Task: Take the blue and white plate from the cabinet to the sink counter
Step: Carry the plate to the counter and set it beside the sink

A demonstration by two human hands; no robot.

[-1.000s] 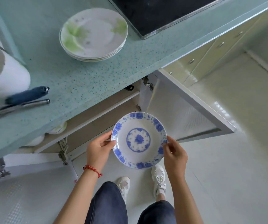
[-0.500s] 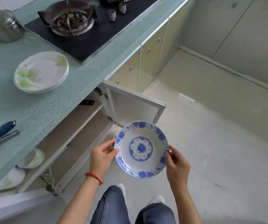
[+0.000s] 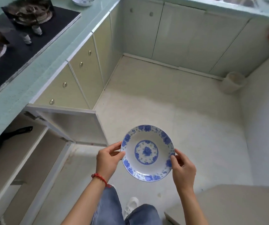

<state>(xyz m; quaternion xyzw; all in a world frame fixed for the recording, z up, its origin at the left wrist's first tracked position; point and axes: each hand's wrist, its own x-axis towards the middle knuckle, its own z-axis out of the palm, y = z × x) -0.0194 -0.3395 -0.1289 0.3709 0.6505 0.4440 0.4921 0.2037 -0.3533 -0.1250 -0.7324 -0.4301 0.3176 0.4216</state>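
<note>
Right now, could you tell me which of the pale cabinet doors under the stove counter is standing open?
The pale cabinet door nearest the person, left of the blue and white plate; it swings out over the floor while the doors beyond sit flush and closed.

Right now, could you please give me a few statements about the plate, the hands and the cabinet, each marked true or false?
1. Both hands hold the plate, the left hand and right hand at opposite rims. True.
2. The plate rests on the counter. False: it is held in the air above the floor.
3. The cabinet door stands open. True.
4. A red bracelet is on the right wrist. False: the bracelet is on the left wrist.
5. The plate is upside down. False: its patterned face is up.
</note>
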